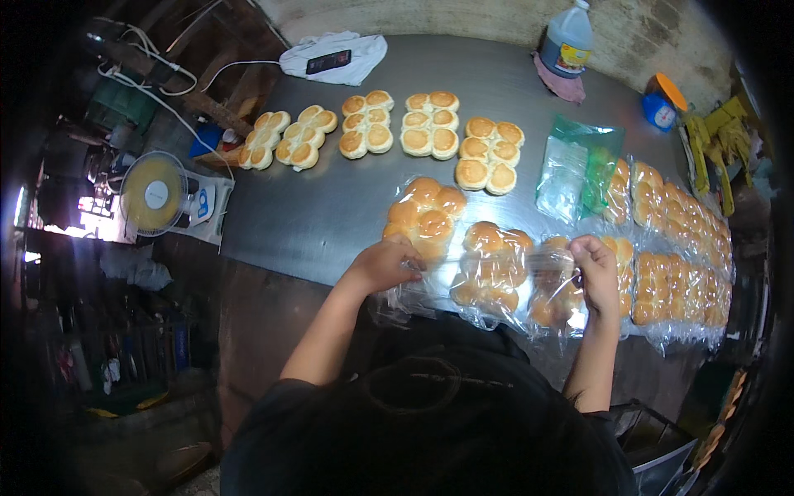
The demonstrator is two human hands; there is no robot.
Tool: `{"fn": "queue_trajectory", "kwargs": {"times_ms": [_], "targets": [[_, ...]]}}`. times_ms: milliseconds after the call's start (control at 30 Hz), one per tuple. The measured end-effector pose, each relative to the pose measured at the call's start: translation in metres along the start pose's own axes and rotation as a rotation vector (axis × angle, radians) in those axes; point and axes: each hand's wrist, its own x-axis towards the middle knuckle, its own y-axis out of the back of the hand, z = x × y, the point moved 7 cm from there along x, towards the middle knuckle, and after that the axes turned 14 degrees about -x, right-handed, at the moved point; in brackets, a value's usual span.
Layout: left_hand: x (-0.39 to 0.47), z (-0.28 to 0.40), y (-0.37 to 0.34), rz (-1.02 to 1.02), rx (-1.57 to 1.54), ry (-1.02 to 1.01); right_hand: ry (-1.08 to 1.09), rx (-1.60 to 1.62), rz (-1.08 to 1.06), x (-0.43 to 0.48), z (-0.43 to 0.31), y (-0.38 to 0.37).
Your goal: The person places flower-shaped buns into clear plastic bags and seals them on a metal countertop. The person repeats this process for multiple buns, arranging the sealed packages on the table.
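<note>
Between my left hand (388, 263) and my right hand (595, 266) a clear plastic film or bag (496, 261) is stretched, pinched at both ends. It passes above a slab of joined bread buns (493, 239) in clear plastic. Just beyond my left hand lies another slab of buns (428, 211), with clear plastic around it. Near my right hand are more bagged buns (549, 307). Several unwrapped slabs of buns (430, 124) lie farther back in a row. A green plastic bag (611, 139) with clear bags (561, 177) on it rests right of them.
The metal table (298, 217) holds rows of bagged buns (682, 291) at the right. At the back are a phone (329, 62) on white cloth (366, 53), a jug of dark liquid (567, 40) and a blue scale (660, 111). A fan (155, 193) stands at the left edge.
</note>
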Motion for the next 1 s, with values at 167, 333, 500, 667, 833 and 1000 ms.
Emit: {"fn": "queue_trajectory", "kwargs": {"times_ms": [167,333,500,667,833,1000], "targets": [[-0.007,-0.014,0.017,0.137,-0.038,0.124,-0.002,0.09,0.122,0.0,-0.001,0.02],[-0.006,-0.009,0.026,0.24,-0.454,-0.019,-0.011,0.293,0.155,0.016,0.003,0.042],[-0.009,-0.015,0.036,0.425,-0.887,-0.023,-0.041,0.314,0.009,0.038,0.019,0.031],[-0.015,-0.019,0.039,0.488,-0.887,0.147,-0.076,0.461,-0.014,0.054,0.025,0.017],[-0.012,-0.018,0.024,0.612,-1.123,0.025,0.089,-0.078,0.371,0.035,-0.012,0.007],[-0.012,-0.013,0.003,0.574,-1.095,0.139,0.736,-0.698,0.566,-0.055,-0.112,-0.042]]}}
